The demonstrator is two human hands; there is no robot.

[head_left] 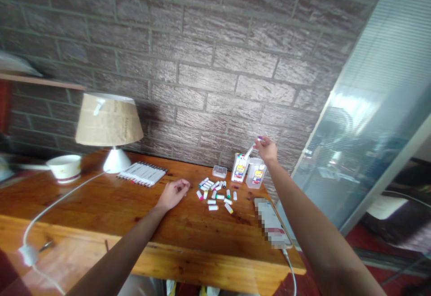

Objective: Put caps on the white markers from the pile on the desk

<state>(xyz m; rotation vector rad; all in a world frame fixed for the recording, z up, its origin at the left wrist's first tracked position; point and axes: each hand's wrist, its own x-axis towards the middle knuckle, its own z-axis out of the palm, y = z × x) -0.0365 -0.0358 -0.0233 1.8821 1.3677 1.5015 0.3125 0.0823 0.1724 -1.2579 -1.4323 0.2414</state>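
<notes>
My right hand pinches a white marker pen by its purple upper end. The pen slants down to the left, its lower end at the top of a clear plastic box filled with markers. Whether that end is inside the box I cannot tell. Beside it stands a second clear box with a yellow label. My left hand rests on the table with its fingers curled in and nothing visible in them. To its right lie several loose white marker caps with coloured ends.
A row of white markers lies left of my left hand, near a lamp with a paper shade. A small clear case sits by the brick wall. A phone on a cable lies at the right edge. A white pan stands far left.
</notes>
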